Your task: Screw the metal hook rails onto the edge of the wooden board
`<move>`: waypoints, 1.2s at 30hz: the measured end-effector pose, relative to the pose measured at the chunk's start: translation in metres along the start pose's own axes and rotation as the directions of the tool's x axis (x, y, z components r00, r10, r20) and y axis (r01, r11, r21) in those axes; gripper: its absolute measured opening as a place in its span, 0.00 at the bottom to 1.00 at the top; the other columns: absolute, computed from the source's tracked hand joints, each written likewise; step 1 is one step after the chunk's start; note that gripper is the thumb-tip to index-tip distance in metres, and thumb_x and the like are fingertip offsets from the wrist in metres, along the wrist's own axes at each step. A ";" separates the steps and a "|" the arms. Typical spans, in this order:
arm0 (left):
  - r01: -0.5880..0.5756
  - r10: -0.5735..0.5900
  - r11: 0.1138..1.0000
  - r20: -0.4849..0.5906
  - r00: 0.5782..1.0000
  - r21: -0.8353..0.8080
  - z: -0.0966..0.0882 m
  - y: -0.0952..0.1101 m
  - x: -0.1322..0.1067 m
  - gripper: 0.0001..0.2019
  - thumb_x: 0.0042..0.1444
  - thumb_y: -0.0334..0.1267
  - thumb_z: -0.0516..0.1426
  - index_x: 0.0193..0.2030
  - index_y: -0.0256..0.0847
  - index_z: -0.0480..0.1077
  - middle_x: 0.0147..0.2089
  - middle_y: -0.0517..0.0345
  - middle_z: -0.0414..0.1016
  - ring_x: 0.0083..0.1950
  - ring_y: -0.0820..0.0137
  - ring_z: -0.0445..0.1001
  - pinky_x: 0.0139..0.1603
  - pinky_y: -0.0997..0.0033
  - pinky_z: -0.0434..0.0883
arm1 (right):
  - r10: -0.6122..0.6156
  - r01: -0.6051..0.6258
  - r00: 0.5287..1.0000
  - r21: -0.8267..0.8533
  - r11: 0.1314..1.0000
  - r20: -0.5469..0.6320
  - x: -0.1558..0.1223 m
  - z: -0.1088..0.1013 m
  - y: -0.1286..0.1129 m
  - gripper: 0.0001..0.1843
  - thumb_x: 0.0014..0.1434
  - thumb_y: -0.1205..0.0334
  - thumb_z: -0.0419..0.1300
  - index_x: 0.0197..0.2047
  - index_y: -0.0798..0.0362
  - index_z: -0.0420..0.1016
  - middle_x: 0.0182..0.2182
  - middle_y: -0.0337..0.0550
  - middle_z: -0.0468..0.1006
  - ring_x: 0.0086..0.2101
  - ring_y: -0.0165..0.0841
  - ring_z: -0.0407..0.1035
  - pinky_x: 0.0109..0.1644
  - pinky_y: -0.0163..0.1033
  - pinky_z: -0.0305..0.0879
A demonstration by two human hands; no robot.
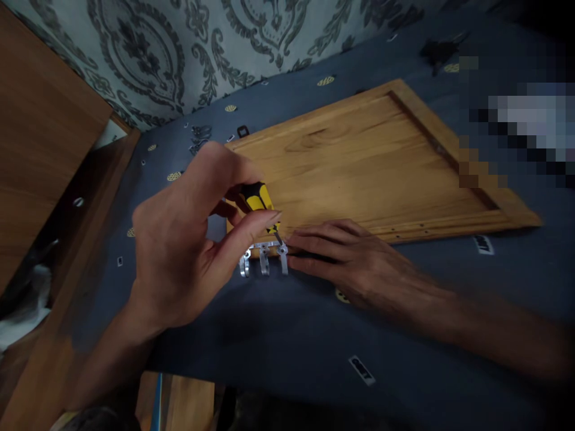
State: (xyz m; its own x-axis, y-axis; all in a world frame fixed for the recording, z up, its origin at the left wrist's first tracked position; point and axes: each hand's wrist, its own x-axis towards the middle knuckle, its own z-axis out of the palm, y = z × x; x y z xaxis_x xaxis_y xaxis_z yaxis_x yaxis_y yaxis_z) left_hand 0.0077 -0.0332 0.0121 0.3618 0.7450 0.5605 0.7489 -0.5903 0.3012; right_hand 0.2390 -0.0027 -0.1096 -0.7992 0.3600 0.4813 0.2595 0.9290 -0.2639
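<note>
Screwdriver [258, 197], yellow-and-black handle: clasped in the left hand [179, 257], thumb and fingers curled round the handle. The shaft slants down and away from the grip, and its tip meets the metal just below the fingertips.

Hook bracket [264, 258], bright metal, three hooks: directly beneath the grip, at the near corner of the wooden panel [368, 161]. The hooks hang past the panel's edge over the cloth. The screwdriver tip sits at the end of the bracket farthest from the left palm.

Right hand [345, 257]: lies flat with the fingers stretched out and holds nothing. Its fingertips [299, 248] rest just beside the screwdriver tip, at the bracket's end and the panel's near edge. Whether they press on the metal itself cannot be told.

Wooden panel, light timber with a raised frame: reaches away from the grip toward the far side and beyond the right hand.

Cloth [287, 335], dark blue with small round yellow marks: lies under the panel and both hands.

Small metal parts [197, 137]: loose on the cloth, beyond the grip near the wall.

Patterned wallpaper [157, 54]: behind everything, well apart from the grip.

Brown cabinet [40, 137]: outside the left wrist, at the cloth's edge.
</note>
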 end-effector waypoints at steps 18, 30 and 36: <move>-0.033 0.033 0.999 -0.001 0.999 -0.021 0.006 0.000 0.003 0.09 0.65 0.36 0.63 0.49 0.53 0.72 0.43 0.69 0.75 0.42 0.72 0.76 0.42 0.64 0.78 | -0.033 0.032 0.999 -0.025 0.999 -0.032 0.000 0.001 0.002 0.25 0.62 0.77 0.51 0.57 0.55 0.78 0.57 0.56 0.80 0.58 0.45 0.73 0.58 0.58 0.71; 0.004 0.002 0.997 0.077 0.997 -0.076 -0.001 -0.009 0.004 0.10 0.65 0.39 0.64 0.51 0.55 0.73 0.50 0.64 0.76 0.48 0.67 0.76 0.47 0.63 0.78 | -0.018 0.018 1.000 -0.017 1.000 -0.018 0.002 0.000 0.003 0.25 0.64 0.77 0.49 0.57 0.53 0.79 0.57 0.54 0.81 0.58 0.44 0.73 0.58 0.58 0.72; -0.012 0.026 0.981 0.071 0.997 -0.195 0.001 -0.023 0.007 0.12 0.64 0.36 0.65 0.50 0.60 0.76 0.51 0.63 0.77 0.48 0.66 0.78 0.48 0.60 0.81 | 0.008 -0.009 0.999 0.001 1.000 0.043 0.001 -0.002 0.004 0.26 0.65 0.76 0.50 0.60 0.48 0.78 0.60 0.50 0.79 0.60 0.44 0.71 0.58 0.59 0.70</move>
State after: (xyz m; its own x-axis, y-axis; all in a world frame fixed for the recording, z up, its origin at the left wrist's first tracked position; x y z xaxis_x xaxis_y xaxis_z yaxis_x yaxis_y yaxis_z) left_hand -0.0067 -0.0139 0.0076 0.4200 0.7495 0.5117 0.6219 -0.6484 0.4391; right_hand 0.2405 0.0014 -0.1084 -0.8194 0.3639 0.4430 0.2659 0.9258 -0.2686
